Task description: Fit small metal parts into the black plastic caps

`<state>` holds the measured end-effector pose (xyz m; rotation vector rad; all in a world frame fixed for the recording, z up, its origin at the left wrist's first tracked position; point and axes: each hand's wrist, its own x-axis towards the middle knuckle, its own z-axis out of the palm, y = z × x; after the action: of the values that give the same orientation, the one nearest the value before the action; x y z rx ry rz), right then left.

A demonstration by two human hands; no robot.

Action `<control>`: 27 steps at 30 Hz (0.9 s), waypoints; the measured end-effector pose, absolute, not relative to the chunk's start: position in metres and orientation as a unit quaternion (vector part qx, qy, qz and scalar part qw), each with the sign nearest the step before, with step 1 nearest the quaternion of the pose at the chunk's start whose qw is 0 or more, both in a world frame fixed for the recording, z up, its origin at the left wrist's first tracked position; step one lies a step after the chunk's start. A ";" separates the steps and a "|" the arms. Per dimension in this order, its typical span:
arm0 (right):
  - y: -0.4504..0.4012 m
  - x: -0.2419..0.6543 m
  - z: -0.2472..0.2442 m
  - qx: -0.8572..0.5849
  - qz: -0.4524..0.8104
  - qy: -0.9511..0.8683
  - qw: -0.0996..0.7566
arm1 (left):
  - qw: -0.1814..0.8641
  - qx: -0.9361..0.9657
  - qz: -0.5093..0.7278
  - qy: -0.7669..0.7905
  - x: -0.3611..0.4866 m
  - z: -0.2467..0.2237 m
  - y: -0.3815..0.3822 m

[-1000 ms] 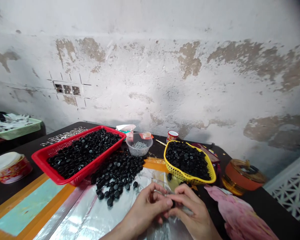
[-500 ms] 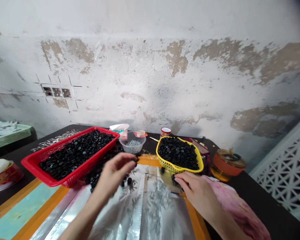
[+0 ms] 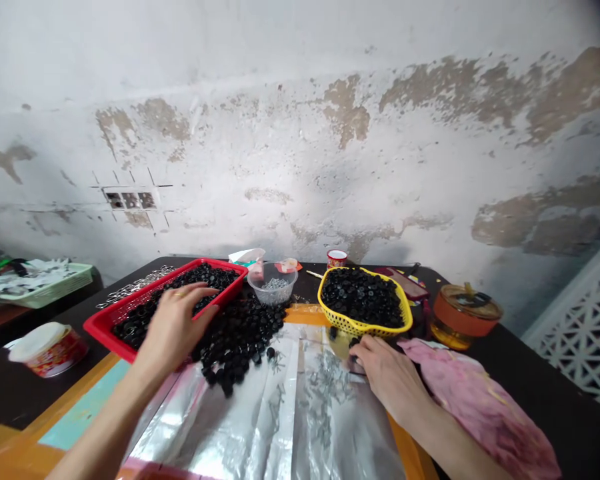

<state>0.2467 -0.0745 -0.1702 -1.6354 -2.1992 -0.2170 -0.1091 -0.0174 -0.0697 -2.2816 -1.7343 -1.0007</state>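
My left hand is over the near right part of the red basket, fingers apart, nothing visible in it. The basket holds black ring-like parts. Beside it a heap of small black round parts spreads onto the silvery sheet. My right hand is low in front of the yellow basket, its fingers pinched at a small black part. The yellow basket is full of black round parts. Small metal pieces lie scattered on the sheet.
A clear bowl of tiny grey pieces stands behind the heap. At right are a pink cloth and a lidded jar. At left are a red-and-white tub, metal rings and a pale green basket.
My left hand has moved left from above the sheet to the red basket, and its fingers have spread. My right hand stays by the yellow basket. The view has shifted slightly.
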 end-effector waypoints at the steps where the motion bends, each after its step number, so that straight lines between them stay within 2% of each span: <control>1: -0.074 0.247 -0.172 -0.583 -0.079 -0.785 0.196 | 0.037 -0.779 -0.304 -0.547 -0.093 -0.072 -0.021; 5: -0.072 0.251 -0.179 -0.575 -0.079 -0.788 0.203 | -0.057 -0.849 -0.172 -0.497 -0.036 -0.092 -0.031; 10: -0.070 0.252 -0.182 -0.553 -0.058 -0.797 0.237 | -0.055 -0.854 -0.113 -0.505 -0.013 -0.123 -0.024; 14: -0.072 0.244 -0.176 -0.537 -0.017 -0.795 0.281 | -0.047 -0.859 -0.085 -0.502 -0.009 -0.128 -0.019; 18: -0.077 0.229 -0.169 -0.503 0.203 -0.745 0.387 | -0.038 -0.870 -0.073 -0.487 0.000 -0.130 -0.021; 23: -0.080 0.215 -0.173 -0.444 0.516 -0.537 0.498 | -0.029 -0.873 -0.087 -0.480 0.008 -0.145 -0.025; 27: -0.080 0.213 -0.176 -0.357 0.660 -0.378 0.542 | -0.050 -0.873 -0.126 -0.469 0.006 -0.149 -0.032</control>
<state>0.2125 -0.0805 -0.1755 -0.8491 -0.8983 1.5679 0.0056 -0.0321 -0.1487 -2.8311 -1.5233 -0.4080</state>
